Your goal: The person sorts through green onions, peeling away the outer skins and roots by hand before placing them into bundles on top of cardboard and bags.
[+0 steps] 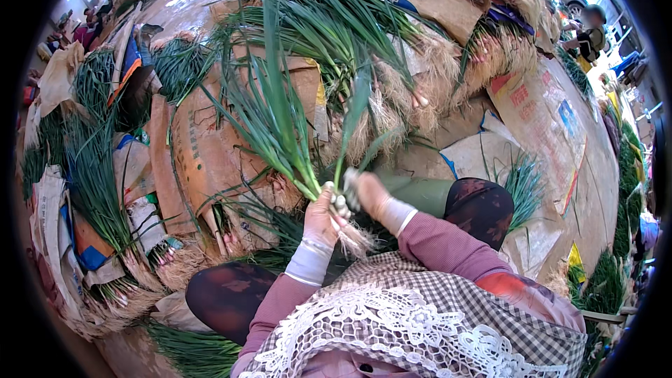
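Observation:
My left hand is closed round the lower stems of a bunch of green onions, just above the pale pinkish bulbs. Its long green leaves fan upward and away from me, while the thin roots hang toward my lap. Close to the right of the bulbs is my right hand, its fingers smeared by motion. I cannot make out whether it grips a stem or leaf. Beneath my hands, more loose green onion leaves lie between my knees.
Large heaps of green onions with shaggy roots lie ahead on brown sacks. More bundles line the left. A small bunch sits beyond my right knee. Another person is at the far right.

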Action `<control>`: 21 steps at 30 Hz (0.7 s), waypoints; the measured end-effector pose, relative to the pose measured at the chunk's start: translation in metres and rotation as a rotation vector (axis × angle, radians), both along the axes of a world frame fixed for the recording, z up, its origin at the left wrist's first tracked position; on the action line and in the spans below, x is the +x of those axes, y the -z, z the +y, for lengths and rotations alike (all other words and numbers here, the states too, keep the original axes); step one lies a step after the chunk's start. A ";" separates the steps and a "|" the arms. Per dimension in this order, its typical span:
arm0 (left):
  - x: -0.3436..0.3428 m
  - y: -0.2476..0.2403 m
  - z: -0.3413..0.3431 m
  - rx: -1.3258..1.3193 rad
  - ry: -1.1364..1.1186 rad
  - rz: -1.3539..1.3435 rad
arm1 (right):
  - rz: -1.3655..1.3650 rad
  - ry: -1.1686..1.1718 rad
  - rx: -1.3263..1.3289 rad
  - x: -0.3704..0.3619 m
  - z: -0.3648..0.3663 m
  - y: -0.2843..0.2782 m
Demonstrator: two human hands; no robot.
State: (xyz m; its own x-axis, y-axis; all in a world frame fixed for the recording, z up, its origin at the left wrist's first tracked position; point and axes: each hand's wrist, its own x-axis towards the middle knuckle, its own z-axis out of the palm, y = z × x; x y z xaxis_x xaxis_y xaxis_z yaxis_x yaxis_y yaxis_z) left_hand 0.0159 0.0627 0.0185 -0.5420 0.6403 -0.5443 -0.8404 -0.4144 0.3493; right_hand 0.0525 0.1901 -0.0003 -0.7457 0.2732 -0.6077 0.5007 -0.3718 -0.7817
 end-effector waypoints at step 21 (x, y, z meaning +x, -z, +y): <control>-0.027 -0.043 -0.061 0.314 -0.076 0.163 | 0.552 0.184 0.174 -0.126 0.112 -0.111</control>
